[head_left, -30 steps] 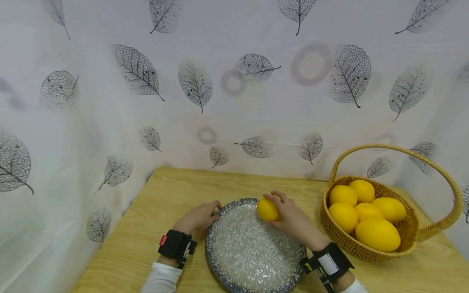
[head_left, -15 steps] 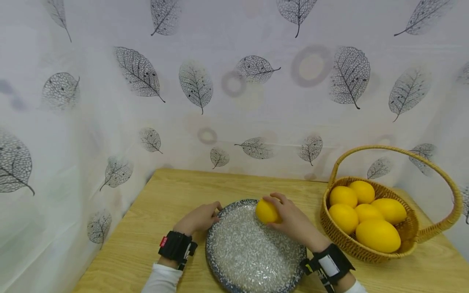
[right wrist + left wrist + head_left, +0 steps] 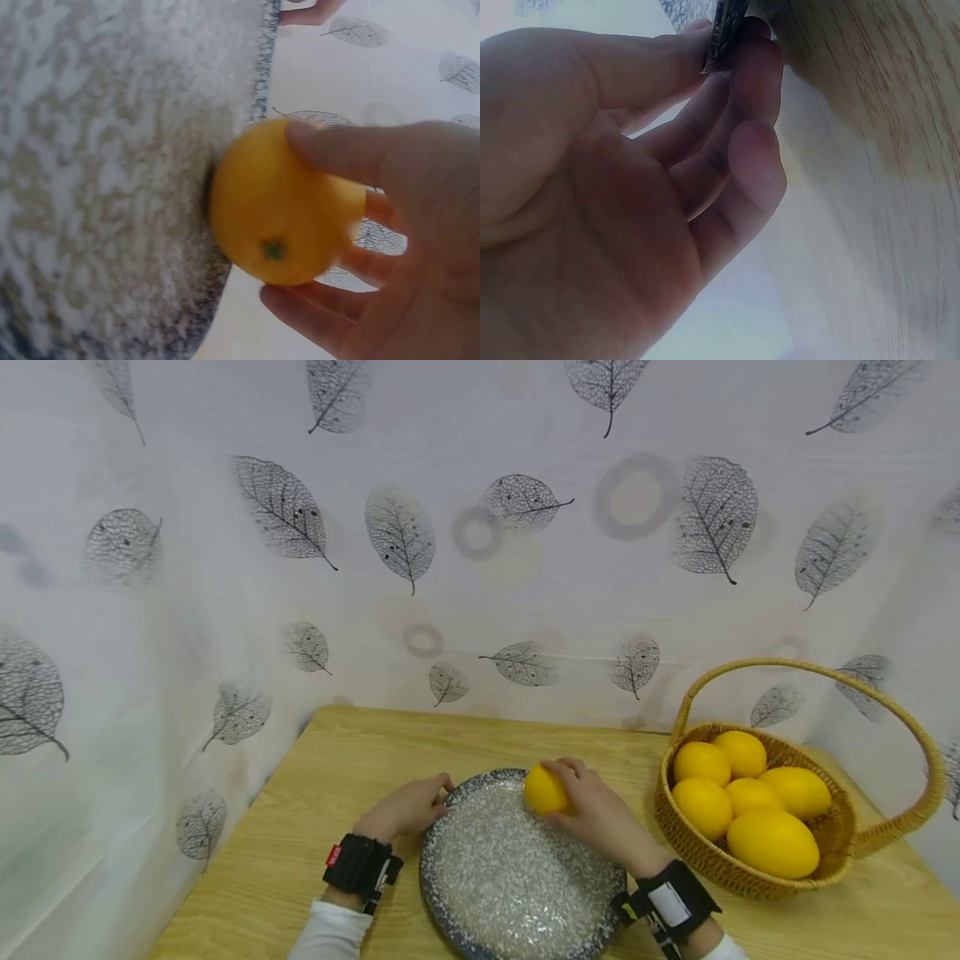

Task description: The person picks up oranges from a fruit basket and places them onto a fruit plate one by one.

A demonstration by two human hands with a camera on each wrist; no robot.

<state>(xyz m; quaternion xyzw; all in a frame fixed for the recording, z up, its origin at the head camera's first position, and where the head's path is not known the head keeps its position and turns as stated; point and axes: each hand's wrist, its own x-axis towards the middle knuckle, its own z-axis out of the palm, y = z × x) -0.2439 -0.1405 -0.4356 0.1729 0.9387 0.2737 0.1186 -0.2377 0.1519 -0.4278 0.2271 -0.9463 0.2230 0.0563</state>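
Observation:
A round plate (image 3: pixel 517 877) with a speckled grey surface and dark rim lies on the table. My left hand (image 3: pixel 405 807) pinches its far left rim; in the left wrist view the plate's edge (image 3: pixel 721 34) sits between thumb and fingers. At the plate's far right side, my right hand (image 3: pixel 603 814) grips a yellow-orange orange (image 3: pixel 546 789), fingers and thumb around it. The right wrist view shows the orange (image 3: pixel 277 206) against the plate's surface (image 3: pixel 120 187), its green stem mark facing the camera. The fingers hide part of its far side.
Right of the plate stands a wicker basket (image 3: pixel 701 852) with a tall arched handle (image 3: pixel 795 660), holding several yellow fruits (image 3: pixel 772 843). The wooden table (image 3: pixel 360 735) meets a leaf-patterned curtain (image 3: pixel 480 593) at the back and on the left.

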